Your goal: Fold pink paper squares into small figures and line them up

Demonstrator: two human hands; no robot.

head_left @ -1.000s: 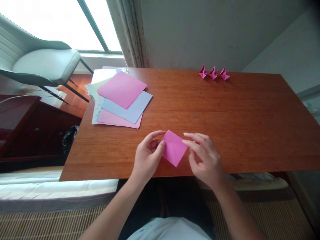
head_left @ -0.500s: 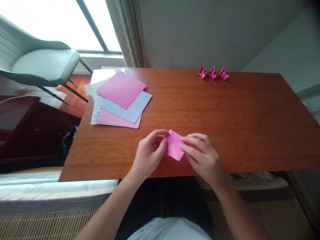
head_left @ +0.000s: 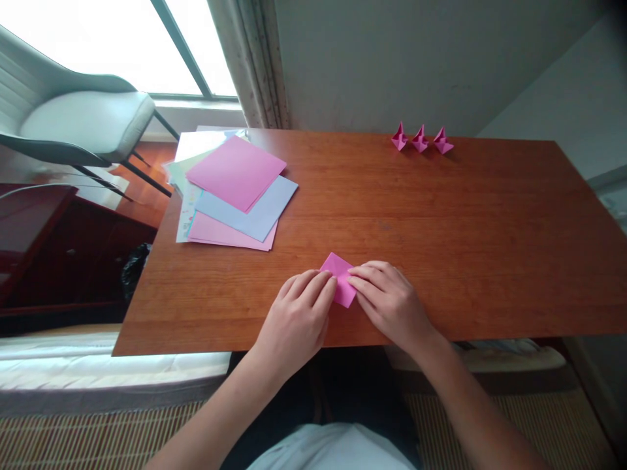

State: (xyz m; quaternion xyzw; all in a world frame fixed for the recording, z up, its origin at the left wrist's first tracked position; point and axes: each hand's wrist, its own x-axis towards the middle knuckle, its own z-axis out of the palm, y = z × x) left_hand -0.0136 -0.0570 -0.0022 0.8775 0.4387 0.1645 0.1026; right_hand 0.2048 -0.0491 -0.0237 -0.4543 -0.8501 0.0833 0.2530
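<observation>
A small folded piece of pink origami paper (head_left: 345, 295) lies near the table's front edge, turned so its corners point toward and away from me. My left hand (head_left: 300, 312) covers its left side, fingers closed together with the tips on the paper. From the right, my right hand (head_left: 389, 297) grips the opposite side, its fingertips close to those of the left. The thumbs are hidden under the hands. At the table's far side stand three pink folded paper figures (head_left: 420, 139) in a row, each with a pointed top.
On the left of the wooden table (head_left: 465, 235) lies an overlapping stack with pink sheets (head_left: 238, 171), a blue sheet (head_left: 267, 205) and paler papers beneath. A grey chair (head_left: 88, 124) stands beyond the table's left end, near the window and a curtain (head_left: 255, 59).
My left hand has turned over from a thumb-up pinch to palm down, its fingertips now on the paper. The right hand keeps its place at the paper's right side.
</observation>
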